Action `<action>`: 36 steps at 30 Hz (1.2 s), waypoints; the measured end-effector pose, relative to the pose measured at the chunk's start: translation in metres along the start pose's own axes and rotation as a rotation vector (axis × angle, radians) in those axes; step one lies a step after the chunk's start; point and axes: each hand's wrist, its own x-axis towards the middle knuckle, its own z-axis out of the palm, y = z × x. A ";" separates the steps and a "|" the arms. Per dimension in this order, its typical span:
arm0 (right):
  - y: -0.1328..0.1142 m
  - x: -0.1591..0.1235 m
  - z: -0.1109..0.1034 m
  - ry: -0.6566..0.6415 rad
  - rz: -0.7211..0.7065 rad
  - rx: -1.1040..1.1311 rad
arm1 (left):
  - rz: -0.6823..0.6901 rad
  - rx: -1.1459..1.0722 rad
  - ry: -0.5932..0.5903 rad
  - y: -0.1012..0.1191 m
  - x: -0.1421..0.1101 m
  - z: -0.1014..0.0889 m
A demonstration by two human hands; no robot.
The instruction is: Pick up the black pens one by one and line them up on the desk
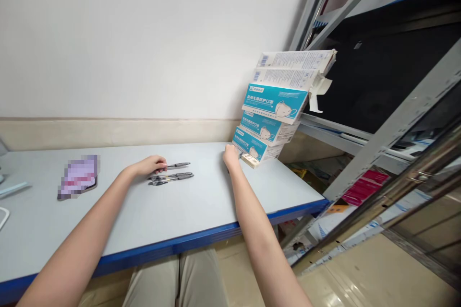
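Note:
On the left half of the table, my left hand [150, 165] has its fingers closed on the end of a dark pen [179, 165] lying on the tabletop. Just in front of that pen, several similar pens [173, 179] lie side by side. My right hand [231, 155] is closed at the foot of a stack of mask boxes [266, 132]. What its fingers hold is mostly hidden; a bit of something dark shows below them. A small pale box [249, 160] lies right beside this hand, against the lowest mask box.
The grey table [201, 211] has a blue front edge and meets a white wall behind. A phone with a blurred purple screen [78, 176] lies at the left. Metal shelving [363, 163] with a large black panel [389, 67] stands close on the right.

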 end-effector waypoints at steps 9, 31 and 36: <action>0.014 0.003 0.005 0.137 0.050 -0.099 | 0.015 0.118 0.255 -0.002 0.000 0.003; -0.084 -0.033 -0.004 -0.317 -0.861 0.778 | 0.033 0.415 0.378 0.024 0.000 0.009; -0.090 -0.039 -0.006 -0.139 -0.911 0.712 | 0.079 0.253 0.269 0.016 0.001 0.005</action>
